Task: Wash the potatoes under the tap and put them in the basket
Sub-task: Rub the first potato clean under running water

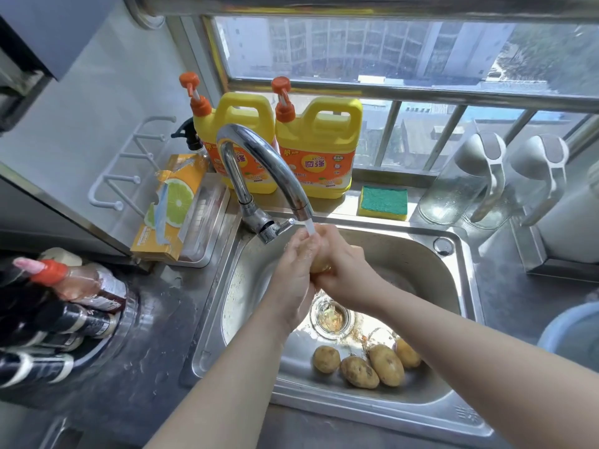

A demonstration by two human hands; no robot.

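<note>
Over the steel sink (pixel 460 286) my left hand (pixel 293 273) and my right hand (pixel 343 270) both grip one potato (pixel 319 265), which shows only as a pale sliver between them. Water runs from the chrome tap (pixel 275 170) onto the hands and the potato. Several brown potatoes (pixel 372 364) lie on the sink floor near its front edge, just past the drain strainer (pixel 332 317). A pale blue basket (pixel 573 332) shows partly at the right edge of the view.
Two yellow detergent jugs (pixel 317 147) stand behind the tap, a green and yellow sponge (pixel 383 202) beside them. Glass jugs (pixel 470 179) are at the right. A carton (pixel 171 205) in a tray and several bottles (pixel 64 306) sit on the left counter.
</note>
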